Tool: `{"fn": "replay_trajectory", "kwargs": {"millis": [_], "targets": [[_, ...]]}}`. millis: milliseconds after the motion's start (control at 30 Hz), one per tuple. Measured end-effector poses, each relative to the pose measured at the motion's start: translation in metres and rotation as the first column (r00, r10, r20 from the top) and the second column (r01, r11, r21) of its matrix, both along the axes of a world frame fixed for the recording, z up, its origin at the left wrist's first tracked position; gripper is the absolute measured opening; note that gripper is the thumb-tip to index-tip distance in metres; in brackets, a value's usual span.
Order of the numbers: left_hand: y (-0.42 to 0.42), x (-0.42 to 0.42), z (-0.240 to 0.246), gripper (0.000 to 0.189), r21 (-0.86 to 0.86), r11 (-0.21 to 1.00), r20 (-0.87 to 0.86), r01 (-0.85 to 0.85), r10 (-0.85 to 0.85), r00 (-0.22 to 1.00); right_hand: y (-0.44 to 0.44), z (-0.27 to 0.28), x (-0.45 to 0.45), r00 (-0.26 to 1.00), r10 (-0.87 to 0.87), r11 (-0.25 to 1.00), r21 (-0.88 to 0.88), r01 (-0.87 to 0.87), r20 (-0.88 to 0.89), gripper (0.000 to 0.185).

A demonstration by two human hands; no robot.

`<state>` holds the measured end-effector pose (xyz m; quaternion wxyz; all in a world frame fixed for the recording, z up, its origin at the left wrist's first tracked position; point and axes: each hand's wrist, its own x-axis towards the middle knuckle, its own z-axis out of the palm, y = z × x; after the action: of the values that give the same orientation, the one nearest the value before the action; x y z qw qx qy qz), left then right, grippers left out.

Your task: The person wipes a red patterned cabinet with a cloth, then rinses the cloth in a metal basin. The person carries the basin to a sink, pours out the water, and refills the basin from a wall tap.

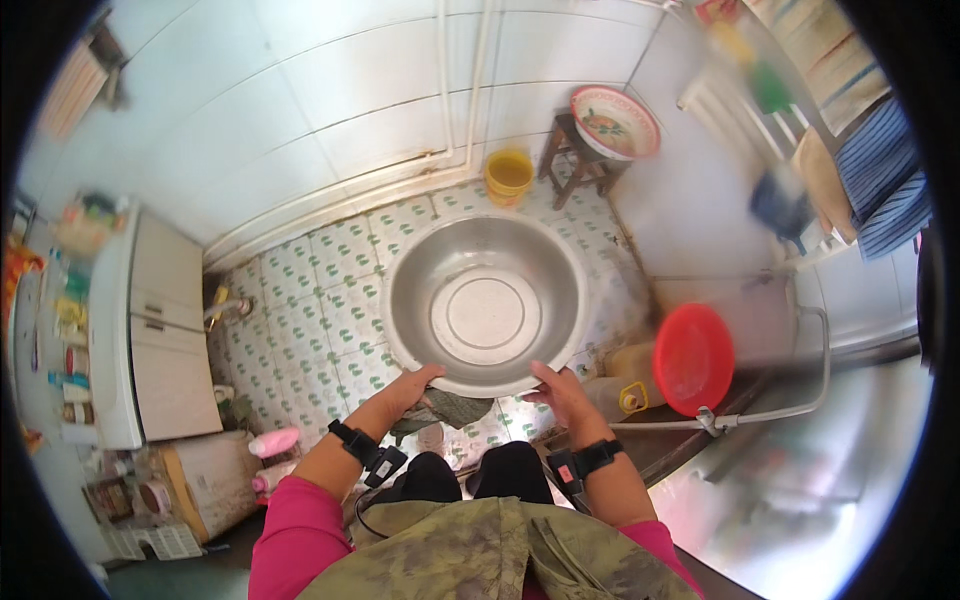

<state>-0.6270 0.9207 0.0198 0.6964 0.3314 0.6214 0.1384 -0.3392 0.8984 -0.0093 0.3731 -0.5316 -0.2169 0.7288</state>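
A large, round stainless steel basin (486, 379) is before me over the tiled floor, its inside facing up with nothing in it. My left hand (418, 390) grips the near rim at its left side. Beneath that hand hangs a grey-green cloth (457, 411), bunched under the basin's edge; how the fingers hold it is partly hidden. On the near rim's right side my right hand (559, 394) is closed, thumb on top and fingers below.
Beyond the basin stand a yellow bucket (508, 174) and a wooden stool (574, 166) bearing an enamel basin (615, 124). Right are a red plastic basin (694, 360), a plastic jug (611, 397) and a metal rail (814, 401). Left are a white cabinet (169, 322) and pink bottles (276, 442).
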Motion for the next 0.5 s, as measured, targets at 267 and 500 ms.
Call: {"fn": "replay_trajectory", "kwargs": {"millis": [267, 500], "targets": [[0.149, 0.129, -0.063, 0.057, 0.066, 0.967, -0.048, 0.245, -0.242, 0.969, 0.038, -0.024, 0.196, 0.845, -0.423, 0.901, 0.048, 0.432, 0.327, 0.027], [0.249, 0.244, -0.067, 0.044, 0.289, 0.863, -0.021, 0.415, -0.428, 0.904, 0.111, -0.009, 0.286, 0.760, -0.514, 0.844, 0.081, 0.529, 0.398, 0.026]]}}
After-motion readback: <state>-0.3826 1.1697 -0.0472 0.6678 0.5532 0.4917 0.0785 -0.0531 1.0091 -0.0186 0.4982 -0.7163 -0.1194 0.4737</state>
